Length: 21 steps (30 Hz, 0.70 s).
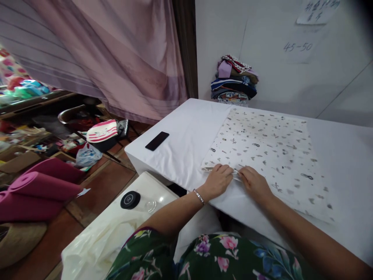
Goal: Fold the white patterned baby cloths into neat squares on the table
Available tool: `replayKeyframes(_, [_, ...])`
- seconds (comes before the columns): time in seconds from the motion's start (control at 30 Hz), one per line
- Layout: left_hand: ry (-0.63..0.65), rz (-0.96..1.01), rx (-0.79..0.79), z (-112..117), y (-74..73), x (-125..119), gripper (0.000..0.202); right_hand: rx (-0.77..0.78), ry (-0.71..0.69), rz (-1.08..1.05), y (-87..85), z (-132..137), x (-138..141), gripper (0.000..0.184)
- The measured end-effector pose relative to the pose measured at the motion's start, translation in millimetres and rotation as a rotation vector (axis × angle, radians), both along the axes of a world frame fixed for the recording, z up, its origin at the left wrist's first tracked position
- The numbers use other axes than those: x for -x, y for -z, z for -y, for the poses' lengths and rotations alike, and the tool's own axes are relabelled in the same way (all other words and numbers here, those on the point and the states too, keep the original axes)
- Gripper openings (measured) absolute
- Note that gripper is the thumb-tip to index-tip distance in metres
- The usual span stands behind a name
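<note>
A white cloth with small dark prints [271, 155] lies spread flat on a table covered in white sheeting [186, 132]. My left hand [217, 181] and my right hand [255, 182] rest side by side on the cloth's near edge. Both have their fingers curled and pinch the hem between them. A silver bracelet [199, 196] circles my left wrist.
A black phone [157, 140] lies on the table's left part. A stack of folded fabrics [234, 79] stands at the far edge against the wall. A white surface with a black round lid [130, 200] is below left. Pink rolls [37, 186] and clutter cover the floor at left.
</note>
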<state>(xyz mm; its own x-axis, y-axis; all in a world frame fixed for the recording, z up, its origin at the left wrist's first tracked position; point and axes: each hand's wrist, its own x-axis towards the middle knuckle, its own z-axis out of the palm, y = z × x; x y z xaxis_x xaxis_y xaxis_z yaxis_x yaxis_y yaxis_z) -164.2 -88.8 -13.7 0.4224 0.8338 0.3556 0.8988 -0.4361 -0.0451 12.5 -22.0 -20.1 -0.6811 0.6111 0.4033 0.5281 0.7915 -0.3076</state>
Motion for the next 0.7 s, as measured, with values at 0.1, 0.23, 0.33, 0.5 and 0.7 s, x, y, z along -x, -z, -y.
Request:
replayKeyframes(0.1, [0.007,0.048,-0.039,6,-2.4,0,0.017,-0.137,-0.055,-0.014,0.6,2,-2,0.021])
replayKeyframes(0.23, [-0.030,0.161,-0.064,6,5.1,-1,0.015,-0.215,-0.135,0.004,3.7,4,-4,0.023])
replayKeyframes(0.33, [-0.058,0.224,-0.057,3,11.8,-1,0.017,-0.174,-0.175,0.023,5.2,6,-6,0.024])
replayKeyframes(0.5, [-0.060,0.252,-0.004,0,15.0,-2,0.017,-0.121,-0.164,0.097,12.4,9,-9,0.028])
replayKeyframes(0.7, [-0.047,0.216,0.042,0,9.3,-1,0.016,-0.004,-0.108,0.060,15.4,0,-12,0.030])
